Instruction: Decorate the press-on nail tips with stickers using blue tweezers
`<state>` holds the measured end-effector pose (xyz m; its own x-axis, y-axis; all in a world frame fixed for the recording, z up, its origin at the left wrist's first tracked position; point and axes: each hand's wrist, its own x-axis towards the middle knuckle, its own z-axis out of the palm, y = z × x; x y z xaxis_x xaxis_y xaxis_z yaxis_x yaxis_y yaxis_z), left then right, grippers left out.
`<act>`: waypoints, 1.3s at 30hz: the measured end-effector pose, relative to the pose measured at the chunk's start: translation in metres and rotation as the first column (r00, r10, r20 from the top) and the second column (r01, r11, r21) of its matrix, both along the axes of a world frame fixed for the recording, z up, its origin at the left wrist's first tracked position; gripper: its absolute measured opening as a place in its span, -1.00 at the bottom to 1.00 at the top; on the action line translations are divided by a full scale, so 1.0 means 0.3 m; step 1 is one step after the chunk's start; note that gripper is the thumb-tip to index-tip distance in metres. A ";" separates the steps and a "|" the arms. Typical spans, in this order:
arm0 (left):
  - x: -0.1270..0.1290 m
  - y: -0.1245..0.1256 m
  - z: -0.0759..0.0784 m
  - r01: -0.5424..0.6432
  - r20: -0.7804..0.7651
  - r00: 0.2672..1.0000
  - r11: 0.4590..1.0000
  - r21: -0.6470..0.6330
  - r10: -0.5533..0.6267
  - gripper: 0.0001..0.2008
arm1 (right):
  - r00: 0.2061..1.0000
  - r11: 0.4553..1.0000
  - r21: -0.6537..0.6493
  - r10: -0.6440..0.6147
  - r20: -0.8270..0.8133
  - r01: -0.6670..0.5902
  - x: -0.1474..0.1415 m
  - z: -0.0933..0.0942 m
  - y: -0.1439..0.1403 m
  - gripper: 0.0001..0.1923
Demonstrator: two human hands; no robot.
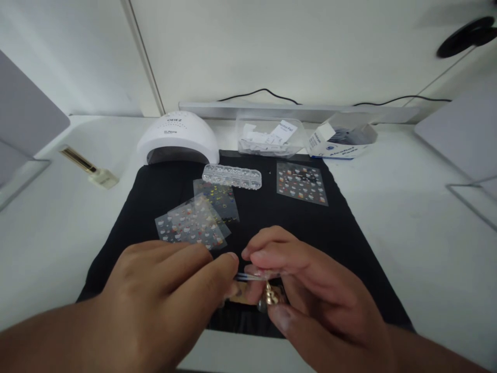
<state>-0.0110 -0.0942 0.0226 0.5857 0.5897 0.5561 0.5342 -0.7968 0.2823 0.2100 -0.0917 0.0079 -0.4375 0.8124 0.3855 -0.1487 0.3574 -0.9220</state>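
Note:
My left hand (166,290) is closed, pinching what looks like tweezers (248,277), whose two thin pale prongs point right. Their tips reach a small piece of clear film (272,273) by my right fingers. Curled around from the other side, my right hand (322,290) has its thumb against a small shiny gold piece (271,294). Its exact kind is unclear, and its lower part is partly hidden. Behind the prongs, a brownish flat piece (241,293) shows between the hands. Both hands are over the black cloth (256,212).
Sticker sheets (190,223) overlap beyond my left hand; another sticker sheet (302,183) lies at right. Farther back are a rhinestone case (232,176), a white nail lamp (178,135), a clear tub of packets (269,137) and an alcohol pad box (341,142). A polish bottle (103,177) lies left.

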 end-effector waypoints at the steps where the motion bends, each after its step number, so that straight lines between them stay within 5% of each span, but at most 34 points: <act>1: 0.001 0.002 -0.001 0.000 -0.004 1.000 1.000 0.006 0.000 -0.77 | 1.000 0.999 -0.032 0.011 -0.010 -0.012 -0.002 -0.002 -0.003 -0.37; 12: -0.003 0.004 -0.009 0.007 -0.008 1.000 1.000 0.018 -0.006 -0.76 | 0.999 0.984 -0.180 0.005 -0.050 -0.014 -0.005 0.018 -0.007 -0.54; 21: -0.003 0.003 -0.011 0.020 -0.008 1.000 0.999 0.026 -0.020 -0.78 | 0.976 0.948 -0.234 -0.215 0.023 0.215 -0.020 0.030 -0.015 -0.72; 34: -0.007 0.013 -0.010 0.057 -0.059 0.997 0.997 0.053 -0.054 -0.74 | 0.990 0.916 -0.390 -0.128 -0.058 0.096 -0.012 0.030 -0.015 -0.84; 39: -0.004 0.011 -0.003 0.066 -0.079 0.995 0.996 0.061 -0.061 -0.76 | 0.988 0.929 -0.341 -0.157 -0.014 0.143 -0.014 0.025 -0.011 -0.96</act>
